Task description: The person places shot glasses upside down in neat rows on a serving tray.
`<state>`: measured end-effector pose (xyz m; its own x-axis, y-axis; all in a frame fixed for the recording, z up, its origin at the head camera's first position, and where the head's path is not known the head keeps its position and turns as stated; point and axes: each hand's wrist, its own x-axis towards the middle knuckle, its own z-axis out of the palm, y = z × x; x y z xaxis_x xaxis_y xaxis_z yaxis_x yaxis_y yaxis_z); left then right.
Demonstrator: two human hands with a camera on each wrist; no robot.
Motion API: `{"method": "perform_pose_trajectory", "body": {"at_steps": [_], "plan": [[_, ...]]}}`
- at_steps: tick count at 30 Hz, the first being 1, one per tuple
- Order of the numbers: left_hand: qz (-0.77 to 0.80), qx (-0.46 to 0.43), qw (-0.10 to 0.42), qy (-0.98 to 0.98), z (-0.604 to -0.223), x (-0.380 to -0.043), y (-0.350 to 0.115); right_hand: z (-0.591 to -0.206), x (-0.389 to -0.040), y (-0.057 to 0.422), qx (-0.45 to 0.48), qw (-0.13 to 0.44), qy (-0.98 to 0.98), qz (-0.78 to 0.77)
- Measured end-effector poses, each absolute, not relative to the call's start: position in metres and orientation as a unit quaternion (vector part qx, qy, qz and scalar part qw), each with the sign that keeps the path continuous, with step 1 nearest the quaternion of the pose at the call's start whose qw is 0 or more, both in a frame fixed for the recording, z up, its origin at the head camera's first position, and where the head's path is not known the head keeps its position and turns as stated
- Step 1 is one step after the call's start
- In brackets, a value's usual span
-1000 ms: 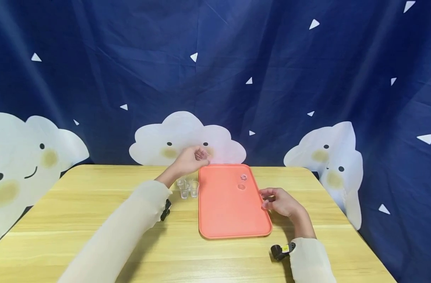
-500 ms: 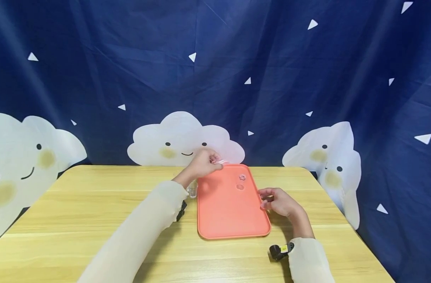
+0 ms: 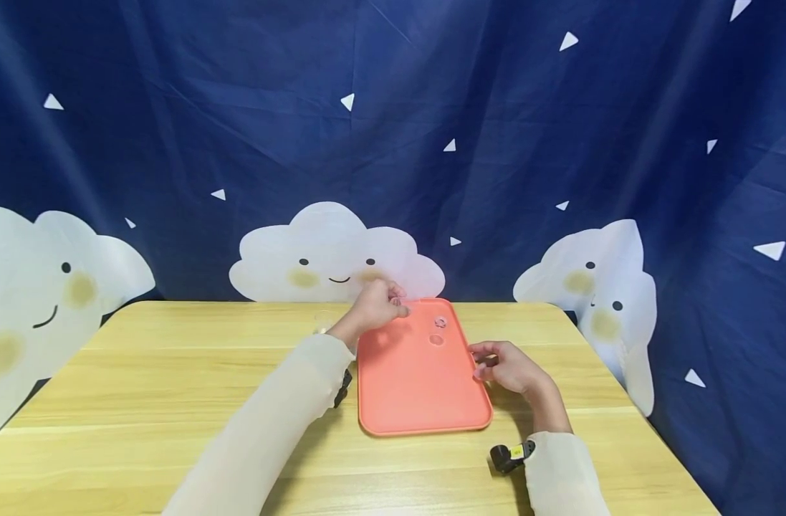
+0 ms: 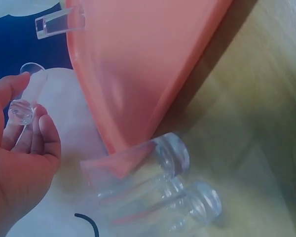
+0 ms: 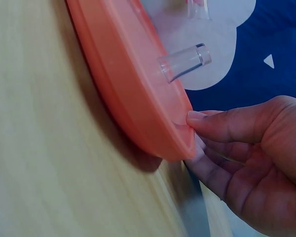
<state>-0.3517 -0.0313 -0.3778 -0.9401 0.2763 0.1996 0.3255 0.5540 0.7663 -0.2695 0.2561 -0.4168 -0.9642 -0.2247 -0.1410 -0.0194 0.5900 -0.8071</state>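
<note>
My left hand pinches a small clear cup between thumb and fingers, above the tray's far left corner. The coral tray lies on the table. Near its right edge, another small clear cup stands upside down, thick base up. My right hand pinches the tray's right rim, with the thumb on the edge and the other fingers outside and below. Several clear cups stand on the table left of the tray, mostly hidden by my left forearm in the head view.
The wooden table runs back to a dark blue curtain printed with clouds. A black wrist camera sits beside my right sleeve, just off the tray's near right corner.
My left hand has moved right with the clear cup, from beside the tray to over its far left corner. The forearm now covers more of the standing cups. My right hand stays put.
</note>
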Motion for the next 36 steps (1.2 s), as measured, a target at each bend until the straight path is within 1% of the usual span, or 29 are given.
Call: {"method": "perform_pose_trajectory", "body": {"at_steps": [7,13,26,36], "plan": [[-0.462,-0.169,0.005,-0.871,-0.383,-0.35,-0.022,-0.415,-0.269,0.256,-0.068,0.114,0.886,-0.445],[-0.481,-0.195,-0.011,-0.855,-0.388,-0.348,-0.016,-0.415,-0.268,0.256,-0.061,0.115,0.886,-0.444],[-0.476,-0.214,0.005,-0.853,-0.407,-0.352,-0.002,-0.419,-0.27,0.257,-0.065,0.112,0.887,-0.442],[-0.48,-0.19,-0.018,-0.856,-0.414,-0.352,0.0,-0.419,-0.272,0.258,-0.071,0.113,0.883,-0.45]]}}
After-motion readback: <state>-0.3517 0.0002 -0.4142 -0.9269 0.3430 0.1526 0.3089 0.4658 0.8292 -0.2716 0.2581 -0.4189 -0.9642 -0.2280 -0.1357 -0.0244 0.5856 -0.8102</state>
